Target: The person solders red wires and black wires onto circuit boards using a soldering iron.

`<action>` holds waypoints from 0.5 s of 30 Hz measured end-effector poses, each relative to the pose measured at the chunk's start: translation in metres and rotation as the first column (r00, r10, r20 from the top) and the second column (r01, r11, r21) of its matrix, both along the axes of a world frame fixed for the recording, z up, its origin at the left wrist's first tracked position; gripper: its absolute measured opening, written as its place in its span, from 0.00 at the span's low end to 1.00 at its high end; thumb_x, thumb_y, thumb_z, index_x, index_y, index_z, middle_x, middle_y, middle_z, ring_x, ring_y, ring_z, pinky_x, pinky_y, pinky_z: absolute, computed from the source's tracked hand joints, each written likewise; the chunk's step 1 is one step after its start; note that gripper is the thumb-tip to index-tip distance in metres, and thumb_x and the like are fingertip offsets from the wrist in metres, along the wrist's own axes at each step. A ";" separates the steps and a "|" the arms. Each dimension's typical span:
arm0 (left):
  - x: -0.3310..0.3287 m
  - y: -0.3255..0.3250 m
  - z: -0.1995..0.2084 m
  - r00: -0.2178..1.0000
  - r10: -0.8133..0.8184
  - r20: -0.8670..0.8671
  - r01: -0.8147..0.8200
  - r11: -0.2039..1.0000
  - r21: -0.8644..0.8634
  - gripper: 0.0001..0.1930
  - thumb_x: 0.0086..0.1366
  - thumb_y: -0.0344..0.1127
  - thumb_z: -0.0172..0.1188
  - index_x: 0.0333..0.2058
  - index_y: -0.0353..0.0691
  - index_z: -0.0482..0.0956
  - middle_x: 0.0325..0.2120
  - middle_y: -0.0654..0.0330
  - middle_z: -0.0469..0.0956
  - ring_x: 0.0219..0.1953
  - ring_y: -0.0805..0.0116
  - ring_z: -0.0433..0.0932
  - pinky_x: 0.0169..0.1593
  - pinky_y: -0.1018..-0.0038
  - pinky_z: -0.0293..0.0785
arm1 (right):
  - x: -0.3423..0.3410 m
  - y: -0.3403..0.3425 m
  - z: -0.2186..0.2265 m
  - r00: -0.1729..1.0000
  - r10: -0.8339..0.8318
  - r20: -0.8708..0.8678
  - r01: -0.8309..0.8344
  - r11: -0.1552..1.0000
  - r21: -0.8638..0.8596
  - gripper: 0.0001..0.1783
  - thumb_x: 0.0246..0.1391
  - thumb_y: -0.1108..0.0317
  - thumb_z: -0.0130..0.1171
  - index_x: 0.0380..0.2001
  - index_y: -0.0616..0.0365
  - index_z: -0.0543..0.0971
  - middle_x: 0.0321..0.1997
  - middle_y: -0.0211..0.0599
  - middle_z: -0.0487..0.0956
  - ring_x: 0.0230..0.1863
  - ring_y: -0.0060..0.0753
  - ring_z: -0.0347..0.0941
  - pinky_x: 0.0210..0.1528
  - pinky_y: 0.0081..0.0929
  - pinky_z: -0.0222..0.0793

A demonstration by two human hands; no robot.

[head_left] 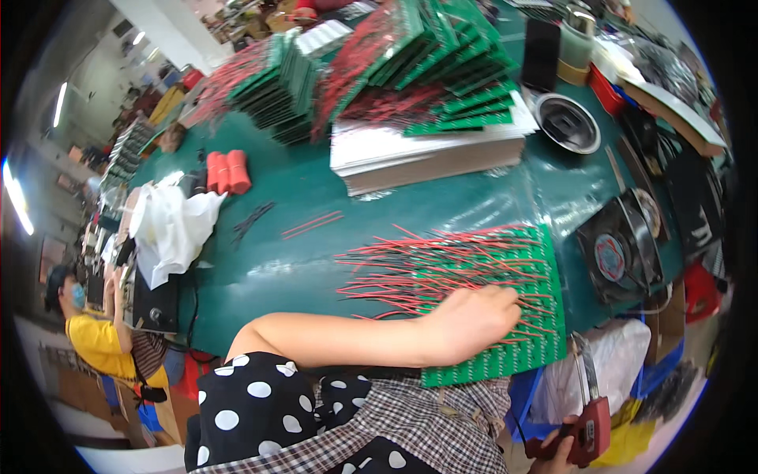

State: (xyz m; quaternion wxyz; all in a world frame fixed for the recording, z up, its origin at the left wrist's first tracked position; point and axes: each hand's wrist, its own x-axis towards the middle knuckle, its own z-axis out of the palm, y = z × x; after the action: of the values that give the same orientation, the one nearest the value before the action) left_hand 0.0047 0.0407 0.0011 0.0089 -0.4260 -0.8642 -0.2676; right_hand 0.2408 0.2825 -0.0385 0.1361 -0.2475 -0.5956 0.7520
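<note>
A green board with many red wires is laid on the worktop, right of centre in the frame, and the wires are spread across it and past its left edge. The left hand is laid over the lower middle of the board with its fingers curled down among the wires; whether a wire is pinched cannot be told, as the fingertips are hidden. At the lower right of the frame, a red tool is held in the right hand, whose fingers are wrapped around the grip; the tool's metal end is pointed up toward the board's lower right corner. Two loose wires are seen left of centre, with a dark bundle beside them and red rolls further up. At the upper centre, more boards with red wires are piled on a white stack. A round dish is placed to the right of that stack, and a black device is set below it, near the right side. A person in yellow is seen at the far left.
</note>
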 end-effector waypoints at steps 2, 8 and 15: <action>0.000 -0.035 0.003 0.991 0.134 0.015 -0.133 0.990 -0.042 0.06 0.49 0.30 0.54 0.28 0.39 0.70 0.26 0.58 0.68 0.31 0.59 0.74 0.30 0.65 0.75 | -0.014 -0.008 0.010 0.999 -0.035 -0.039 0.039 0.995 0.090 0.20 0.56 0.67 0.53 0.49 0.65 0.66 0.43 0.42 0.73 0.28 0.26 0.64 0.29 0.21 0.62; -0.025 -0.231 -0.007 0.456 0.775 -0.437 -0.881 0.463 -0.098 0.13 0.52 0.32 0.60 0.38 0.39 0.76 0.35 0.53 0.75 0.41 0.53 0.73 0.43 0.62 0.71 | -0.018 -0.012 0.004 0.994 0.009 -0.105 0.013 0.978 0.210 0.23 0.55 0.69 0.53 0.53 0.65 0.63 0.45 0.49 0.72 0.26 0.29 0.64 0.26 0.22 0.63; -0.027 -0.355 -0.019 0.394 0.896 -0.205 -0.915 0.363 -0.175 0.19 0.44 0.31 0.63 0.38 0.32 0.74 0.38 0.50 0.73 0.44 0.53 0.72 0.44 0.61 0.69 | -0.030 -0.038 0.019 0.987 0.019 -0.157 0.013 0.980 0.200 0.24 0.54 0.73 0.53 0.54 0.64 0.62 0.45 0.50 0.72 0.26 0.30 0.64 0.26 0.23 0.63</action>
State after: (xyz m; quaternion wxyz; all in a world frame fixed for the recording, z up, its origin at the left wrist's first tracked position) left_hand -0.0220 -0.3145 -0.0175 0.1308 0.1120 -0.9812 -0.0871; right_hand 0.2104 0.2442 -0.0197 0.2059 -0.1711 -0.6562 0.7055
